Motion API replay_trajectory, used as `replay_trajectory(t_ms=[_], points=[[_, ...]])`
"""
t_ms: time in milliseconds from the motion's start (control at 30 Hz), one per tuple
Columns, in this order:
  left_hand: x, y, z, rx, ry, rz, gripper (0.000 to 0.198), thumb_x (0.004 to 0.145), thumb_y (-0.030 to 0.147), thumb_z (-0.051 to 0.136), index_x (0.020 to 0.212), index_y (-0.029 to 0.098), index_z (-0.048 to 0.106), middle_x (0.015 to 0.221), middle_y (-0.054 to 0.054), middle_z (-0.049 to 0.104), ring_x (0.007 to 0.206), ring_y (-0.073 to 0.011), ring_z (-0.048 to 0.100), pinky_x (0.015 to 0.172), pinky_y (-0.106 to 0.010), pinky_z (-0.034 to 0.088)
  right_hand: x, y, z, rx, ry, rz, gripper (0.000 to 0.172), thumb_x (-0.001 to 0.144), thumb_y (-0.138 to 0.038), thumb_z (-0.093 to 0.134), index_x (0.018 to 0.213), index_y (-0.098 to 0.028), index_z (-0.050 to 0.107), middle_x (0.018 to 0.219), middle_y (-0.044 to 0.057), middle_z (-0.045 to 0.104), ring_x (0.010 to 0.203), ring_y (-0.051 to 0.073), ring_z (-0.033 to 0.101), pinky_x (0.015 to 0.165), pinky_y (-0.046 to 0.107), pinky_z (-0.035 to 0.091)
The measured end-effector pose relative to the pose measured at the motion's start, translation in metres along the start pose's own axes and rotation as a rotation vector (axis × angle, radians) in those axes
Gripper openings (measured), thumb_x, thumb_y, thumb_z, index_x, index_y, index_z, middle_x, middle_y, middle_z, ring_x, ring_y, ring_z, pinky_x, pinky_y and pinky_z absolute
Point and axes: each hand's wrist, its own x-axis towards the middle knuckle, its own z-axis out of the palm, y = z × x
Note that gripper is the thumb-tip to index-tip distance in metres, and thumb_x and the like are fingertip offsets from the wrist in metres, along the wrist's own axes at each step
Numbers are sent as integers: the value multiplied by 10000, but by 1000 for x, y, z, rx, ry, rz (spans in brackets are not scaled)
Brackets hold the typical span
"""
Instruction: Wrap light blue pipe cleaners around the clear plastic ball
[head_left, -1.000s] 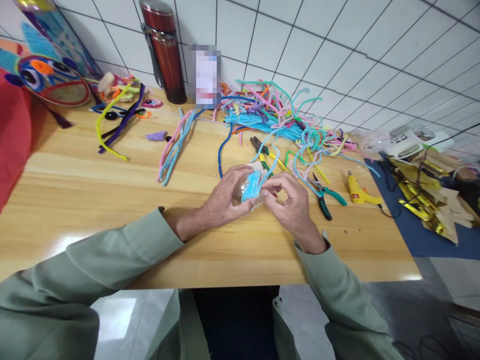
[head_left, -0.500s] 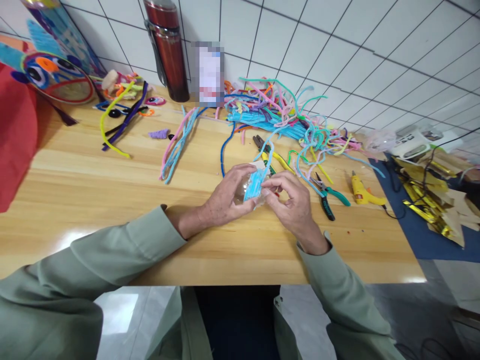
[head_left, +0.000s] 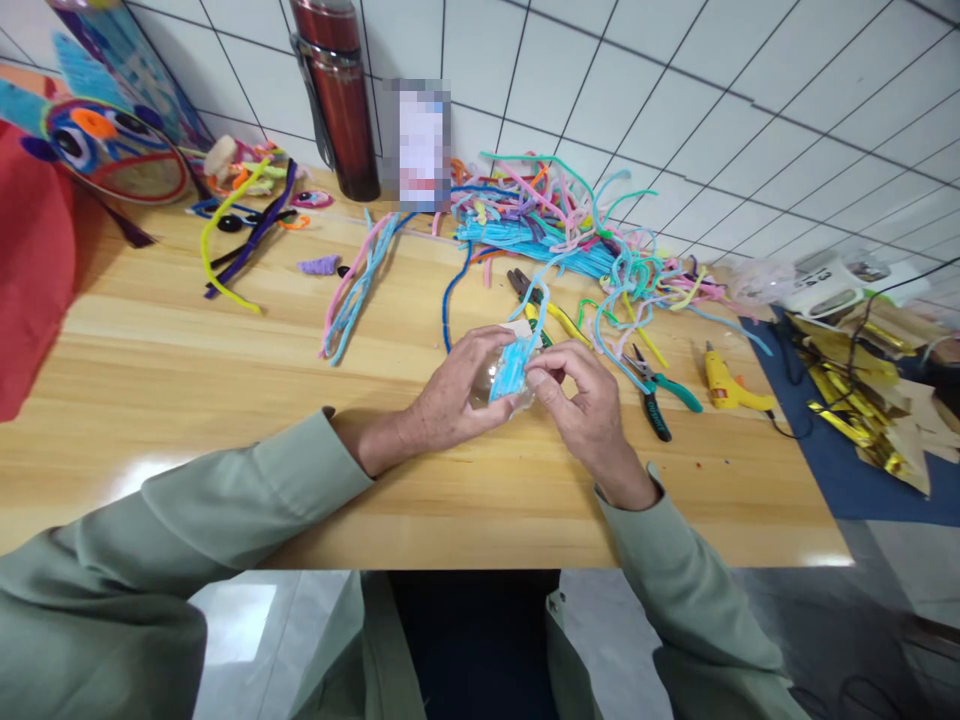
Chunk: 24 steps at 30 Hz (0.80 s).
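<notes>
My left hand point(head_left: 461, 392) is closed around a clear plastic piece point(head_left: 483, 385), rounded and see-through, its full shape hidden by my fingers. Rows of light-blue pipe cleaner point(head_left: 510, 368) lie side by side across it, and a loose length loops up from its top edge. At the right edge of these rows, the thumb and fingertips of my right hand point(head_left: 581, 408) are pinched together on the pipe cleaner; the exact contact is partly hidden. Just beyond my hands lie yellow-handled pliers point(head_left: 559, 315), partly covered by the loop.
Behind is a heap of coloured pipe cleaners point(head_left: 540, 245). Green-handled pliers point(head_left: 656, 400) and a yellow glue gun point(head_left: 726, 384) lie to the right. A red thermos point(head_left: 341, 110) and a blurred phone point(head_left: 421, 150) stand by the tiled wall. A decorated mask-like face point(head_left: 112, 150) sits far left.
My right fingertips have shifted very slightly along the edge of the blue rows. My left hand and the plastic piece stay nearly in place.
</notes>
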Motion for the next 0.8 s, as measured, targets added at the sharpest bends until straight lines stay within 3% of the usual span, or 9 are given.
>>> replay_trajectory(t_ms=[233, 800], points=[[1, 1, 2, 24, 29, 17, 608, 1001, 359, 750, 1535, 256, 479, 1499, -179, 630, 1438, -333, 622, 1201, -578, 552, -1, 0, 2, -19, 2, -39, 99, 964, -171, 708, 951, -267, 729, 890, 10, 692, 763, 174, 616, 691, 349, 519], [0, 1, 1, -13, 20, 18, 624, 992, 340, 761, 1546, 269, 482, 1523, -187, 620, 1461, -349, 605, 1227, -597, 525, 0, -2, 2, 0, 5, -28, 105, 948, -169, 717, 939, -274, 725, 899, 8, 721, 769, 176, 627, 679, 347, 505]])
